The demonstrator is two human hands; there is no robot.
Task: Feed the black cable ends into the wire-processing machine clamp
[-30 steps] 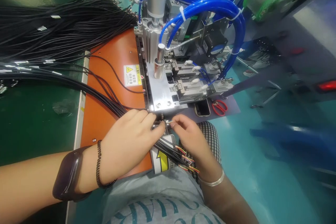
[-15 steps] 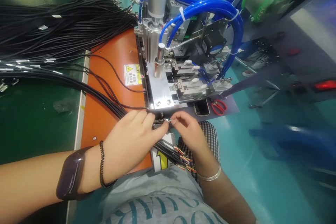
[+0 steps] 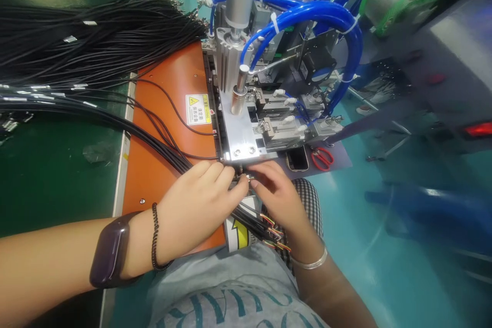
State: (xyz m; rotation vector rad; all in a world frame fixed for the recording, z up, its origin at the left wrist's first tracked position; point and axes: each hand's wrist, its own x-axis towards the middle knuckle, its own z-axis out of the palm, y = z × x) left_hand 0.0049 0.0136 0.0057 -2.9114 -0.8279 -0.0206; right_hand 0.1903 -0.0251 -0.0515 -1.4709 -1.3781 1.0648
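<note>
My left hand (image 3: 203, 200) is closed around a black cable at the front edge of the machine, its thumb and forefinger pinching near the stripped end. The thin wire ends (image 3: 249, 178) stick out toward my right hand (image 3: 279, 195). The right fingers are stretched along the machine's lower edge, with the thumb apart below them and close to the wire ends. Beneath both hands hangs a bundle of black cables (image 3: 172, 156), its stripped ends (image 3: 274, 236) showing red, yellow and white wires. The metal press plate (image 3: 240, 138) stands just beyond my fingertips.
An orange panel (image 3: 169, 82) with a warning label (image 3: 198, 109) lies left of the machine. A large heap of black cables (image 3: 96, 41) covers the back left. Blue air hoses (image 3: 323, 7) arch over the press. A phone (image 3: 297, 158) and red-handled scissors (image 3: 322, 159) lie at right.
My right fingers have moved from a pinch at the wire ends to a stretched position along the machine's edge. The left hand still grips the cable. The view has shifted slightly.
</note>
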